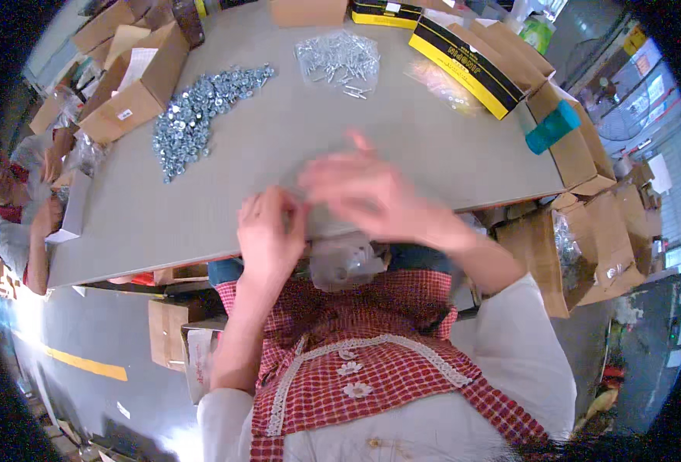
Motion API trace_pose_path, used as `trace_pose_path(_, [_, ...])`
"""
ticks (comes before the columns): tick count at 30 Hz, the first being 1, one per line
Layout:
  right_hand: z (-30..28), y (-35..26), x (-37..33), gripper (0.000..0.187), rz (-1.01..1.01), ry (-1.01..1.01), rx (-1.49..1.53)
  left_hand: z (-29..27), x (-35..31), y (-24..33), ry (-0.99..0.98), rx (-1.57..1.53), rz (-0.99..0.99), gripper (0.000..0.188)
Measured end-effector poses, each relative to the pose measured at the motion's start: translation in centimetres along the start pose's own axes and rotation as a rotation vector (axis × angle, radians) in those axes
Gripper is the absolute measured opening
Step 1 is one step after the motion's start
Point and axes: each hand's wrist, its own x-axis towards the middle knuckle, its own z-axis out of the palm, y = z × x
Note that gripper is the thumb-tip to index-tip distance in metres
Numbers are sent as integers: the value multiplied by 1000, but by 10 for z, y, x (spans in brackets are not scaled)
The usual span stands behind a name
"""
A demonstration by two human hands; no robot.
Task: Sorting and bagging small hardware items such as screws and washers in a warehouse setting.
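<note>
My left hand [270, 231] is near the table's front edge, its fingers curled together; whatever they hold, if anything, is hidden. Just beside it, over the grey table [279, 138], my right hand [363, 192] is smeared by motion, so its grip does not show. Below both hands, at my lap, a clear plastic bag [344, 262] hangs by the table edge. A curved heap of small shiny metal fasteners [202, 115] lies on the left of the table. Farther back, loose metal screws or pins [337, 60] lie on a clear plastic bag.
Open cardboard boxes [136, 88] stand at the left, near another person's arm [41, 231]. At the back right are a black-and-yellow box [464, 63], a clear bag [444, 86] and a teal roll [552, 127]. An open carton [537, 254] sits below the right edge.
</note>
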Motion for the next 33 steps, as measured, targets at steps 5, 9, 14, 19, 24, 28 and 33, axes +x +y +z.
trace_pose_path(5, [-23,156,23,37,277,189,-53,-42,-16,23,-107,-173,-361,20])
trace_pose_path(9, [-3,202,16,49,462,40,-522,-70,-41,35,-469,-346,-401,20])
trace_pose_path(14, [13,157,-3,54,310,-42,-532,-19,-109,6,-867,-387,-585,30])
trace_pose_path(19, [16,78,-29,54,173,-198,-323,81,-159,-1,-669,-388,-578,39])
trace_pose_path(24, [21,-12,-62,51,121,-272,-143,105,-141,24,-229,-613,-446,33])
trace_pose_path(28, [18,-46,-76,42,31,-263,129,93,-142,30,-231,-733,-465,37])
trace_pose_path(33, [16,-31,-54,26,420,-24,260,94,-150,30,-331,-797,-556,44])
